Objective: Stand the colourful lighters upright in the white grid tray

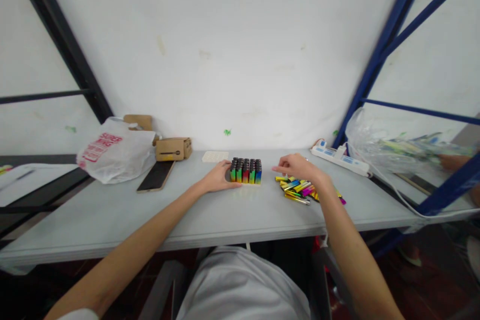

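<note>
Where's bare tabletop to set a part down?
Front middle: between the upright lighters and the table's front edge. Left: between the phone and the left hand. Back: a narrow strip between the white tray and power strip.

Crowded: far left, with the plastic bag and small carton; also the loose lighters by the right hand.

The upright lighters (246,175) have smooth, glossy, coloured sides under black tops that look like plastic. The loose lighters (300,187) shine like metallic foil. The tabletop (243,220) is smooth, pale and faintly reflective. Matt brown cardboard forms the small box (170,150); the printed bag (120,152) is thin, crinkled plastic. The phone (156,176) shows a dark, glassy face, the power strip (341,157) smooth white plastic. Painted metal, apparently, makes the blue frame (375,65). The grey garment (243,285) is soft, matt cloth.
</note>
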A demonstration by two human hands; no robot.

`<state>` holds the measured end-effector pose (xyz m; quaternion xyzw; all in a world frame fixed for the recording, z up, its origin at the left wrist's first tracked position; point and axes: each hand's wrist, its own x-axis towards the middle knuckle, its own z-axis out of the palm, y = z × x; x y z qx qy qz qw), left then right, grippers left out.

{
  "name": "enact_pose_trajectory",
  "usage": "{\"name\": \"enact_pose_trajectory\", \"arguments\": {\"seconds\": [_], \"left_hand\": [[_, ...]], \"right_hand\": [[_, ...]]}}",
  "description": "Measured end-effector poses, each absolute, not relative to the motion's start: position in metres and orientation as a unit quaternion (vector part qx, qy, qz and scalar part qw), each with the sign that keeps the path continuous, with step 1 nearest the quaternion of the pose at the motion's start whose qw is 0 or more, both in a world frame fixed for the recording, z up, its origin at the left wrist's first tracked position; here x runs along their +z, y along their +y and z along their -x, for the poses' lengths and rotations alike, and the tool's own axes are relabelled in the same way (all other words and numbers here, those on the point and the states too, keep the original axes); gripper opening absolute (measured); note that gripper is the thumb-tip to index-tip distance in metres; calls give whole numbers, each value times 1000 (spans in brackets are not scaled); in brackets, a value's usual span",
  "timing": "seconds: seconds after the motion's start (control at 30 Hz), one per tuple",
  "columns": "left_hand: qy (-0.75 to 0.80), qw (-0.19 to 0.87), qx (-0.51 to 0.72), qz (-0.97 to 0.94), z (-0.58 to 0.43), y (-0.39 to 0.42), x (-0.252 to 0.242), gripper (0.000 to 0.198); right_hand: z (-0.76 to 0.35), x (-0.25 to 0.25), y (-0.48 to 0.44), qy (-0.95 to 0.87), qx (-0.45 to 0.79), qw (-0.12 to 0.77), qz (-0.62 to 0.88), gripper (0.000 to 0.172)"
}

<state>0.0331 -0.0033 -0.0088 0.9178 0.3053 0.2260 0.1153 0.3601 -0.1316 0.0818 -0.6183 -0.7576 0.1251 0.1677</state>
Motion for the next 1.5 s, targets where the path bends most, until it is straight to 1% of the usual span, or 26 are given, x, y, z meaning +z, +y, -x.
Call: {"name": "enact_pose_trajectory", "arguments": {"seconds": [0.1, 0.2, 0.27, 0.33, 0.43, 0.53, 0.6, 0.73, 0.77, 0.8, 0.87, 0.97, 1.07, 1.17, 1.27, 1.37, 1.47, 1.5], "left_hand": [[339, 69, 221, -912, -56, 13, -10, 76], [387, 28, 164, -907, -86, 35, -5, 65], [436, 14, 147, -887, -105, 50, -1, 64], [470, 7, 152, -869, -119, 63, 2, 66], [531, -11, 179, -828, -128, 78, 3, 75], [571, -18, 201, -796, -129, 85, 3, 87], [583, -16, 210, -785, -129, 85, 3, 93], [550, -46, 220, -804, -122, 80, 3, 84], [544, -52, 214, -810, -117, 78, 3, 86], [547, -58, 206, -809, -108, 76, 2, 88], [563, -79, 184, -802, -84, 72, 0, 90], [584, -89, 133, -796, -38, 66, -4, 88], [557, -46, 88, -824, -2, 53, -6, 84], [503, -33, 96, -859, 7, 30, -4, 86], [449, -8, 106, -887, -10, 0, 2, 85], [385, 10, 113, -916, -38, -24, 8, 78], [322, 64, 106, -939, -60, -34, 12, 70], [306, 81, 107, -942, -64, -33, 12, 70]], "right_hand": [[-377, 86, -134, -745, 103, 190, 631, 38], [-384, 90, -139, -745, 99, 204, 627, 35], [-384, 92, -142, -746, 103, 205, 625, 32], [-383, 93, -143, -747, 106, 206, 623, 30], [-380, 94, -143, -749, 113, 210, 618, 30], [-382, 94, -143, -747, 111, 215, 620, 31], [-388, 94, -142, -737, 88, 217, 634, 31], [-411, 81, -134, -721, 55, 199, 661, 22], [-418, 75, -130, -722, 56, 188, 664, 20], [-424, 68, -126, -723, 57, 175, 666, 21], [-432, 53, -117, -727, 43, 163, 666, 30], [-433, 33, -103, -730, 30, 166, 663, 39], [-425, 20, -93, -739, 69, 147, 653, 38], [-418, 14, -88, -744, 83, 141, 648, 36], [-416, 11, -85, -751, 62, 139, 642, 33], [-415, 10, -85, -766, 47, 132, 628, 25], [-414, 9, -87, -767, 38, 147, 623, 19], [-413, 9, -88, -765, 34, 158, 623, 18]]}}
